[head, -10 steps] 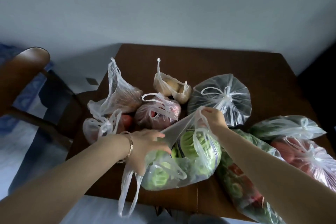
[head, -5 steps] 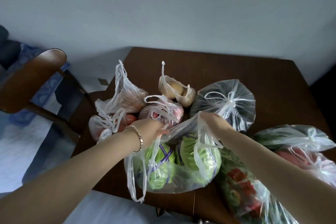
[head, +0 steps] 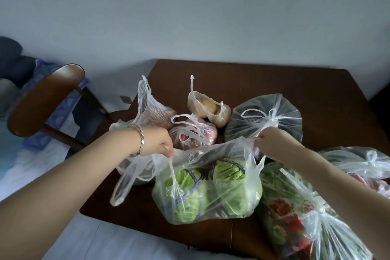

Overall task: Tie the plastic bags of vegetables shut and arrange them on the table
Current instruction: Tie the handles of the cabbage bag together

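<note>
Two hands are pulling the cabbage bag (head: 211,192) open wide. A second ago the left hand (head: 157,141) was lower down, on the near side of the bag. Now it is up at the left corner of the bag's mouth, pinching the thin plastic between thumb and curled fingers. The right hand (head: 274,143) is pinching the right corner, much as it was doing before. The top edge is stretching almost flat between them, where before it was bunching up in a peak. One loose handle (head: 126,183) is hanging down on the left.

The cabbage bag is sitting on the near middle of the brown table (head: 295,82), with green cabbages showing inside. Just behind it, the potato bag (head: 207,107) and the red bag (head: 194,135) are looking untied, while the dark round bag (head: 263,120) is already knotted.

It looks like the person is getting both sides ready to cross over and knot. The cabbage bag is not tied yet. The plastic is thin, so a hard pull could tear it.
</note>
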A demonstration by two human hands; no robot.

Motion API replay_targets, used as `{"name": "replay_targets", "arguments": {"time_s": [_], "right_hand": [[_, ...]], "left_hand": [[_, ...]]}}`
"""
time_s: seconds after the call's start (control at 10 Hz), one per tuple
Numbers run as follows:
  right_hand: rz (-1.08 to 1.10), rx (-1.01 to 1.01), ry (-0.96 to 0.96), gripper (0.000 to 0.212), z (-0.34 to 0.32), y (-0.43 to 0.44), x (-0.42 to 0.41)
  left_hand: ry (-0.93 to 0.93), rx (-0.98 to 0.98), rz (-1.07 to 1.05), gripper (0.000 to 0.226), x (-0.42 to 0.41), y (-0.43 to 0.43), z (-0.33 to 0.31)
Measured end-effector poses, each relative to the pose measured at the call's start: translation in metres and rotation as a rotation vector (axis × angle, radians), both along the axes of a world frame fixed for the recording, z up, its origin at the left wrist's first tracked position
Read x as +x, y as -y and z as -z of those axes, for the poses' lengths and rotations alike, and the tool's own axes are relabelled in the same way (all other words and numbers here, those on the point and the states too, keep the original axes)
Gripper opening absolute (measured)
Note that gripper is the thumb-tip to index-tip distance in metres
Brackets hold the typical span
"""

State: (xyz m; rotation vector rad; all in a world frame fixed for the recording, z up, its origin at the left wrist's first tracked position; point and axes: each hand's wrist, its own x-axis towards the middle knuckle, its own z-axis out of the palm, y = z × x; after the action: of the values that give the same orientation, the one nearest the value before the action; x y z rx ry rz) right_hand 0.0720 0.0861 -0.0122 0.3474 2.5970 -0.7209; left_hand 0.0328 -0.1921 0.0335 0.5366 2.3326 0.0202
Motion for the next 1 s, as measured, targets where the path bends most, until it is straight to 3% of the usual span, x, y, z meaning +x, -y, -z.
{"name": "replay_targets", "arguments": {"time_s": [0.1,0.2,0.3,0.4,0.5,0.6,0.7,0.8,1.0], "right_hand": [[-0.131,0.135,-0.017,0.014,-0.012,0.002,-0.004],[0.119,-0.228,-0.008,0.024,-0.022,-0.001,-0.008],[0.248,-0.557,-0.213,0.027,-0.037,0.009,0.004],[0.194,-0.678,-0.464,0.029,-0.038,0.025,0.017],[0.232,-0.949,-0.469,0.019,-0.027,0.033,0.025],[0.316,-1.149,-0.440,0.017,-0.013,0.035,0.025],[0.401,-1.272,-0.430,0.022,-0.006,0.044,0.019],[0.466,-1.283,-0.388,0.023,0.003,0.050,0.012],[0.454,-1.179,-0.334,0.022,0.016,0.050,0.006]], "left_hand": [[-0.094,-0.048,0.097,0.028,-0.006,-0.007,-0.015],[-0.271,0.010,0.062,0.014,-0.008,-0.013,-0.016],[-0.469,0.231,-0.254,0.023,-0.001,-0.021,0.003],[-0.365,0.410,-0.604,0.022,0.007,-0.035,0.017],[-0.244,0.574,-0.843,0.015,0.006,-0.040,0.021],[0.172,0.987,-1.211,0.031,0.006,-0.041,0.017],[0.299,1.088,-1.249,0.063,0.004,-0.043,0.026],[0.325,1.056,-1.224,0.063,0.004,-0.051,0.033],[0.441,1.042,-1.197,0.040,0.014,-0.064,0.049]]}}
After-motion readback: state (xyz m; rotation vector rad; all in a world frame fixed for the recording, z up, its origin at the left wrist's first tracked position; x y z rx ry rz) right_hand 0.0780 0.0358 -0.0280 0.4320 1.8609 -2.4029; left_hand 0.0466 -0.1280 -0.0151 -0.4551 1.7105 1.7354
